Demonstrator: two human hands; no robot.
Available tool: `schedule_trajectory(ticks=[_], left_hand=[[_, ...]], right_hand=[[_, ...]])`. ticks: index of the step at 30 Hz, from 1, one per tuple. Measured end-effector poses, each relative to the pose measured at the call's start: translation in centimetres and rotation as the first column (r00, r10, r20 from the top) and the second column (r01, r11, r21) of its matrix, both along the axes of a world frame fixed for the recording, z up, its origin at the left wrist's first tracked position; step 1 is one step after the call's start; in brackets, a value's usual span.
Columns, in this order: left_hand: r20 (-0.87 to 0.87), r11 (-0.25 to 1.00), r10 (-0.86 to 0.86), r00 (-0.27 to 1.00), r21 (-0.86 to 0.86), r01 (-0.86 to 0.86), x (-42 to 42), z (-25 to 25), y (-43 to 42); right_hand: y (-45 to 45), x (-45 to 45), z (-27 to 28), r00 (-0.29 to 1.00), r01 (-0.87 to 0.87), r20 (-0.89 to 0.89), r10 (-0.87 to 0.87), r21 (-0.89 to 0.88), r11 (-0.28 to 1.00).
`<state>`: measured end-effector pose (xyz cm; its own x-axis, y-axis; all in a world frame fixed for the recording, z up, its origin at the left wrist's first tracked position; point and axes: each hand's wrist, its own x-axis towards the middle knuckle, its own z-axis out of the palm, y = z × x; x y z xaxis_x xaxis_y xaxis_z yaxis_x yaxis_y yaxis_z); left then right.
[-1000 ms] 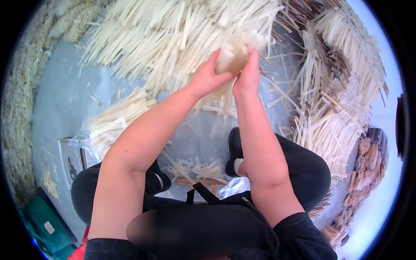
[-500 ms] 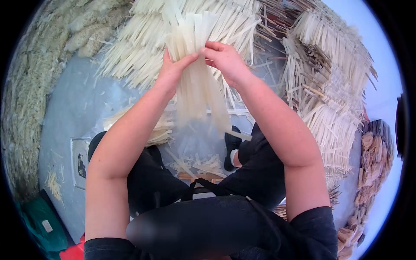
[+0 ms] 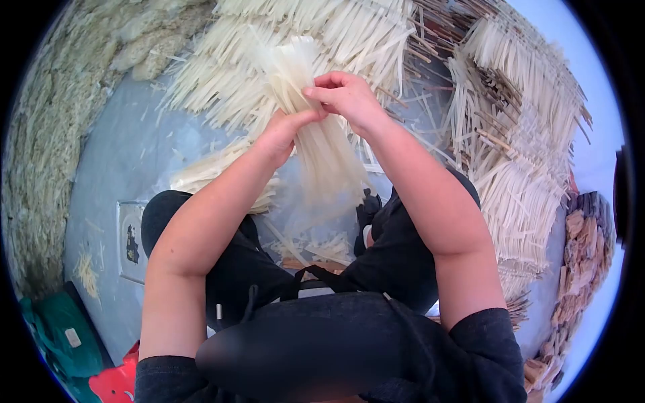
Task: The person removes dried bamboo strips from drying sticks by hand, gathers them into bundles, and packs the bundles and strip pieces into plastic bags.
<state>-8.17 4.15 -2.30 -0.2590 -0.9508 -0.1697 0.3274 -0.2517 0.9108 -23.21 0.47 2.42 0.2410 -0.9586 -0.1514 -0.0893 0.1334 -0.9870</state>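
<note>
A bundle of thin, pale cream strips (image 3: 326,154) hangs upright in front of me, its lower ends smeared by motion. My left hand (image 3: 285,131) is closed around the bundle's middle, the thumb lying across the front. My right hand (image 3: 346,99) pinches the bundle's right edge with thumb and fingers, close to the left thumb. Behind the bundle lies a broad layer of similar pale strips (image 3: 222,80). A smaller pile of strips (image 3: 215,166) rests on the floor beneath my left forearm.
Stacked strips (image 3: 517,174) and thin brown sticks (image 3: 437,30) stand along the right. Rough fibrous material (image 3: 40,134) lines the left. A green bag (image 3: 64,332) and a red object (image 3: 117,381) sit lower left. Scraps (image 3: 329,252) lie between my feet on the grey floor (image 3: 114,168).
The bundle has come lower and tilted, its bottom swinging to the right. My left hand has moved down and right along with it; the right hand has shifted slightly.
</note>
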Motion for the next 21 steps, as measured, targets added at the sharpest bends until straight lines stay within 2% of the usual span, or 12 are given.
schedule_trajectory(ticks=[3,5,7,9,11,12,13,15,16,18,19,21], left_hand=[[0.029,0.984,0.156,0.987,-0.089,-0.153,-0.7,0.6,-0.1],[-0.017,0.986,0.154,0.988,-0.067,-0.155,-0.1,1.0,-0.1],[-0.065,0.985,0.155,0.986,-0.062,-0.159,0.8,0.9,-0.7],[-0.115,0.98,0.189,0.975,0.083,-0.181,1.8,0.6,-1.3],[-0.217,0.973,0.21,0.953,0.14,-0.183,2.8,1.3,-1.1],[-0.316,0.964,0.23,0.921,0.204,-0.171,3.2,1.8,-1.0],[-0.313,0.964,0.235,0.92,0.198,-0.179,3.4,1.9,-1.1],[-0.419,0.96,0.25,0.873,0.224,-0.167,3.8,1.9,-1.1],[-0.419,0.96,0.253,0.872,0.222,-0.172,4.0,1.8,-1.2],[-0.508,0.976,0.086,0.857,0.216,0.03,4.2,1.5,-1.0],[-0.509,0.977,0.09,0.856,0.212,0.023,4.4,1.4,-0.7],[-0.388,0.965,0.062,0.92,0.259,0.044,4.4,1.4,0.1]], right_hand=[[-0.5,0.3,0.3,0.999,-0.033,-0.024,0.032,-0.062,0.998],[-0.5,0.4,1.0,0.994,0.009,0.111,-0.001,-0.065,0.998],[-0.9,-0.3,1.9,0.996,0.02,0.089,-0.008,-0.138,0.99],[-1.3,-1.2,2.3,0.998,0.024,0.069,-0.01,-0.215,0.976],[-1.3,-1.5,1.6,0.961,-0.011,-0.269,-0.063,-0.266,0.964],[0.3,-0.9,2.2,0.928,-0.083,-0.372,0.027,-0.136,0.987],[1.4,-0.2,1.6,0.929,-0.089,-0.369,0.031,-0.142,0.986],[3.2,1.2,-0.2,0.825,-0.361,-0.526,0.205,-0.212,0.908],[3.9,1.7,-0.7,0.824,-0.366,-0.526,0.208,-0.214,0.906],[4.7,2.3,-1.0,0.779,-0.47,-0.528,0.337,-0.137,0.872],[4.9,2.2,-0.6,0.776,-0.477,-0.53,0.341,-0.14,0.868],[5.2,1.1,1.2,0.567,-0.592,-0.719,0.402,-0.017,0.806]])
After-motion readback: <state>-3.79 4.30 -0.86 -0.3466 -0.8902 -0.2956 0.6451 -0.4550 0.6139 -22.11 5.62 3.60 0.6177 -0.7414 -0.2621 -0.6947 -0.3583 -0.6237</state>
